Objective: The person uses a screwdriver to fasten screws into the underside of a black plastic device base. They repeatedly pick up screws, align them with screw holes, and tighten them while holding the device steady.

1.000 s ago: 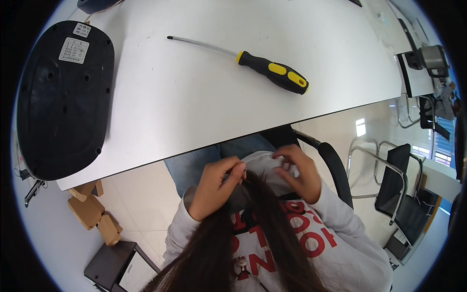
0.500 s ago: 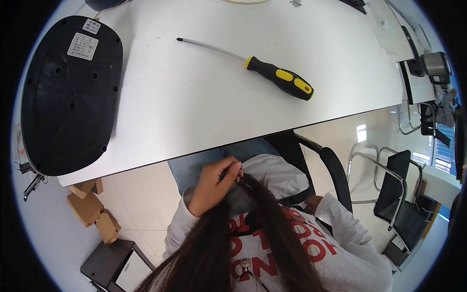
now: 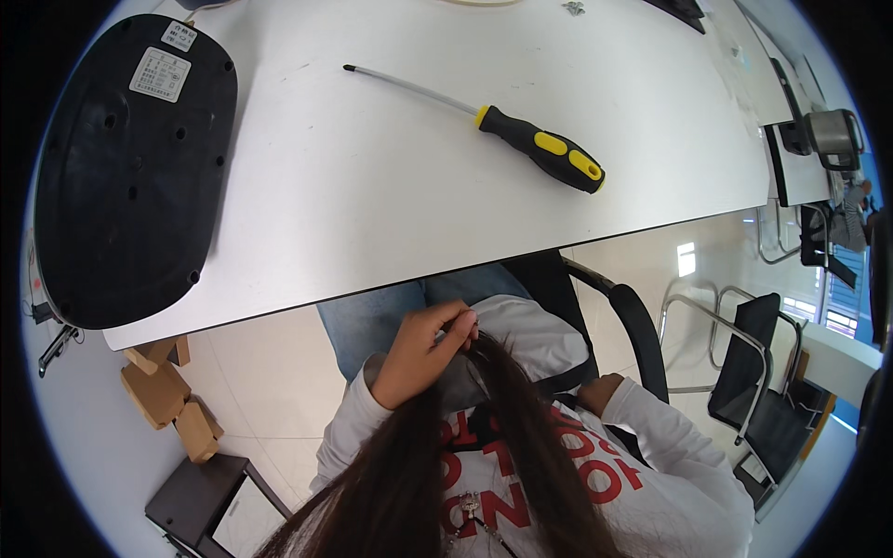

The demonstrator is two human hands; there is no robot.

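Note:
My left hand (image 3: pixel 423 353) is over my lap, closed, with thumb and fingers pressed together beside the ends of my long dark hair (image 3: pixel 521 400). Whatever it may hold is too small or covered to make out. My right hand (image 3: pixel 598 394) is low by my right hip, next to the chair; its fingers are hidden. On the white table (image 3: pixel 372 205) in front of me lies a screwdriver (image 3: pixel 539 144) with a black and yellow handle, its tip toward the far left. At the table's left is a black oval device (image 3: pixel 135 177), underside up, with screw holes and white labels.
Several small metal pieces (image 3: pixel 574 8) lie at the far edge of the table. The black armrest (image 3: pixel 637 335) of my chair is at my right. Metal-framed black chairs (image 3: pixel 749 363) stand farther right. Cardboard boxes (image 3: pixel 153 391) and a dark stool (image 3: pixel 195 498) are on the left floor.
The left hand has moved slightly to the right, still closed. More of my right hand shows beside my hip. The screwdriver and the device stay on the table.

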